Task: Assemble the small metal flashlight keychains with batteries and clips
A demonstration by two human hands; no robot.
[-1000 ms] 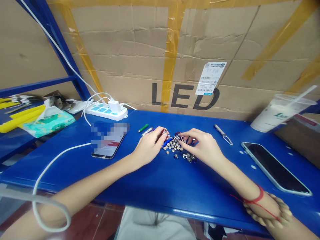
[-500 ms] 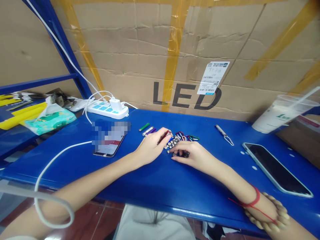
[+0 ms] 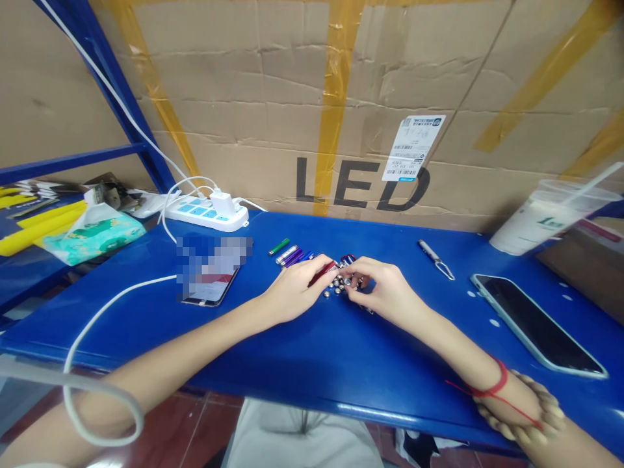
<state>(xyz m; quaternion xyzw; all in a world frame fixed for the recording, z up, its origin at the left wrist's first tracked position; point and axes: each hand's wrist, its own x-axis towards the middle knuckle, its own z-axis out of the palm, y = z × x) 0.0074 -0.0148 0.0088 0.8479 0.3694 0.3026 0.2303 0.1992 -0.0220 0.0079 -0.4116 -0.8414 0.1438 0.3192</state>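
My left hand (image 3: 295, 289) is closed around a red metal tube (image 3: 322, 273), which looks like a small flashlight body. My right hand (image 3: 385, 286) has its fingertips drawn together at the tube's right end. Whatever they pinch is too small to make out. Beneath and between both hands lie several small round silver pieces (image 3: 326, 294), like button cells or end caps. The right fingers partly cover this pile. Behind the hands, a red carabiner clip (image 3: 348, 258) shows. Left of the pile lie a green tube (image 3: 279, 246), a silver tube (image 3: 288, 254) and a purple tube (image 3: 294, 258).
A phone (image 3: 214, 279) and a white power strip (image 3: 205, 214) with cables are at left. On the right are a slim silver tube with a clip (image 3: 435, 258), another phone (image 3: 539, 328) and a plastic cup (image 3: 531, 221). A large cardboard box (image 3: 244, 110) stands behind.
My right hand has risen from the silver pieces to the end of the red tube. The left hand still holds the tube, shifted slightly. More of the purple and blue tubes shows.
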